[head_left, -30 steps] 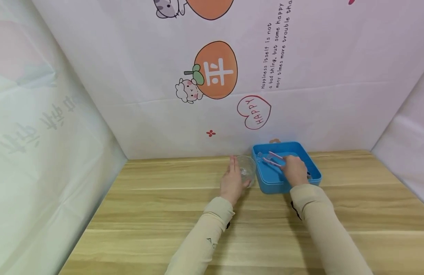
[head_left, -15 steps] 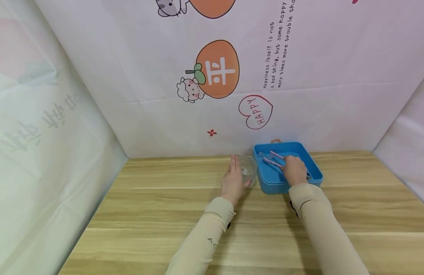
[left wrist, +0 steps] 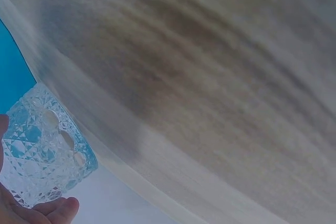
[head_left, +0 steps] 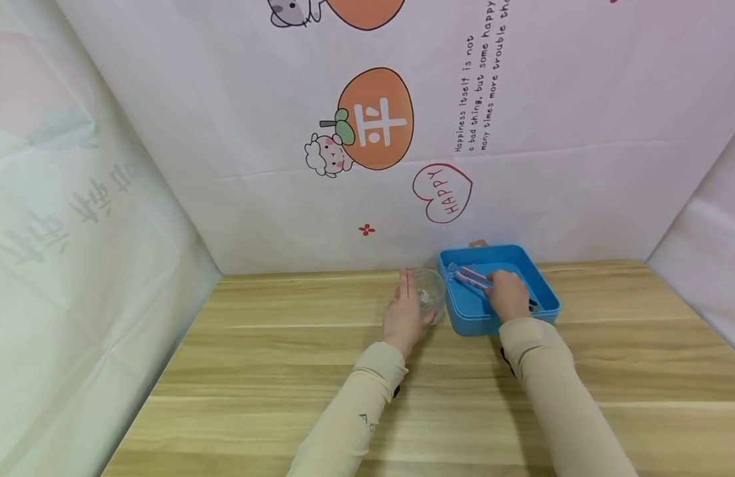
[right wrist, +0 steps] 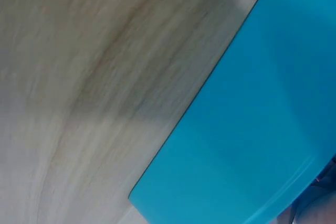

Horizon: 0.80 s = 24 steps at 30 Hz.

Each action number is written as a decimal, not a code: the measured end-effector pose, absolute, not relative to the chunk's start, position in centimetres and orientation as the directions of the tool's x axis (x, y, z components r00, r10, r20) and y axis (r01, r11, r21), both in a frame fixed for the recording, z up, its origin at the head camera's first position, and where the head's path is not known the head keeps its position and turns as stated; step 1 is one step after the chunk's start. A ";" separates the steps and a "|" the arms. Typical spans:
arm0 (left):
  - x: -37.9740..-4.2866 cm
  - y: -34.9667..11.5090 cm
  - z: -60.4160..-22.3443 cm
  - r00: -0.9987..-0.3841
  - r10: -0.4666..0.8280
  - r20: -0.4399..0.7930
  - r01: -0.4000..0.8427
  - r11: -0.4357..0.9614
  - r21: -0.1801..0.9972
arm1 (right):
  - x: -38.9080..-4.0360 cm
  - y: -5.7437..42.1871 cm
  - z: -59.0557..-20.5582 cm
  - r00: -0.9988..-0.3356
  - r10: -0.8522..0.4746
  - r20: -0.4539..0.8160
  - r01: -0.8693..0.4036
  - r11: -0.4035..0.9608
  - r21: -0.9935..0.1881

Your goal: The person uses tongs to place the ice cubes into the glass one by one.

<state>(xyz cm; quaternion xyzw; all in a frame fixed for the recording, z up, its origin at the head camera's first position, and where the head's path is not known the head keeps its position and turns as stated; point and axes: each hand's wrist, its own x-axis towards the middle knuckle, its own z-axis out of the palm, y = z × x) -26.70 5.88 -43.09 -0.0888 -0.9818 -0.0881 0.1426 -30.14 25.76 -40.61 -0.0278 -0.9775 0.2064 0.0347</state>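
In the head view my left hand (head_left: 401,317) holds a clear glass (head_left: 431,288), fingers along its left side and thumb at the front. The left wrist view shows the glass's faceted, cut-pattern wall (left wrist: 42,153). My right hand (head_left: 509,297) reaches into a shallow blue box (head_left: 471,326) and grips pink tongs (head_left: 471,277). The tongs' arms lie close together, tips pointing left toward small clear pieces (head_left: 452,267) by the box's left wall. Whether the tips pinch a piece, I cannot tell. In the right wrist view the box's outer wall (right wrist: 236,129) hides most of that hand.
The glass stands right beside the box's left wall on a wood-grain table (head_left: 272,371). Just behind both rises a white printed backdrop (head_left: 272,218). A small dark item (head_left: 533,305) shows inside the box, right of the right hand. A tan tab (head_left: 478,243) sticks up behind the box.
The tongs' arms have come from spread apart to nearly together, in the left part of the box. The left hand and the glass have stayed in place.
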 end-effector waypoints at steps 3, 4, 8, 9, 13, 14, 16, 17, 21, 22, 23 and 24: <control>-26.8 5.8 -43.2 -0.941 0.148 0.304 0.201 0.968 0.153 | -30.0 25.6 -40.4 -0.996 0.068 0.064 0.037 0.914 -0.405; -26.8 5.8 -43.2 -0.940 0.148 0.307 0.202 0.967 0.155 | -30.0 25.6 -40.4 -0.995 0.068 0.067 0.035 0.913 -0.406; -26.8 5.8 -43.2 -0.941 0.149 0.303 0.207 0.964 0.168 | -29.9 25.6 -40.2 -0.995 0.073 0.070 0.038 0.911 -0.410; -26.8 5.8 -43.2 -0.942 0.150 0.300 0.207 0.963 0.170 | -29.9 25.6 -40.2 -0.995 0.076 0.070 0.041 0.912 -0.409; -26.7 5.8 -43.1 -0.945 0.149 0.293 0.205 0.964 0.171 | -30.0 25.7 -40.1 -0.994 0.093 0.058 0.062 0.913 -0.403; -26.7 5.8 -43.1 -0.945 0.150 0.290 0.205 0.963 0.172 | -30.0 25.8 -40.2 -0.994 0.096 0.059 0.064 0.915 -0.399; -26.7 5.8 -43.0 -0.945 0.150 0.291 0.206 0.963 0.172 | -30.0 25.9 -40.3 -0.993 0.101 0.057 0.070 0.913 -0.403; -26.7 5.8 -43.0 -0.945 0.151 0.291 0.206 0.964 0.170 | -30.0 26.0 -40.3 -0.993 0.101 0.060 0.069 0.912 -0.403; -26.6 5.8 -42.9 -0.946 0.153 0.285 0.205 0.965 0.164 | -29.7 26.3 -40.1 -0.992 0.101 0.078 0.061 0.912 -0.406; -26.6 5.8 -42.9 -0.946 0.154 0.285 0.205 0.966 0.160 | -29.6 26.4 -40.0 -0.992 0.099 0.083 0.057 0.913 -0.404; -26.6 5.8 -42.9 -0.946 0.154 0.285 0.205 0.966 0.158 | -29.5 26.5 -40.0 -0.991 0.099 0.087 0.056 0.913 -0.403; -26.6 5.8 -43.0 -0.946 0.155 0.285 0.205 0.966 0.155 | -29.4 26.5 -39.9 -0.991 0.098 0.091 0.053 0.914 -0.402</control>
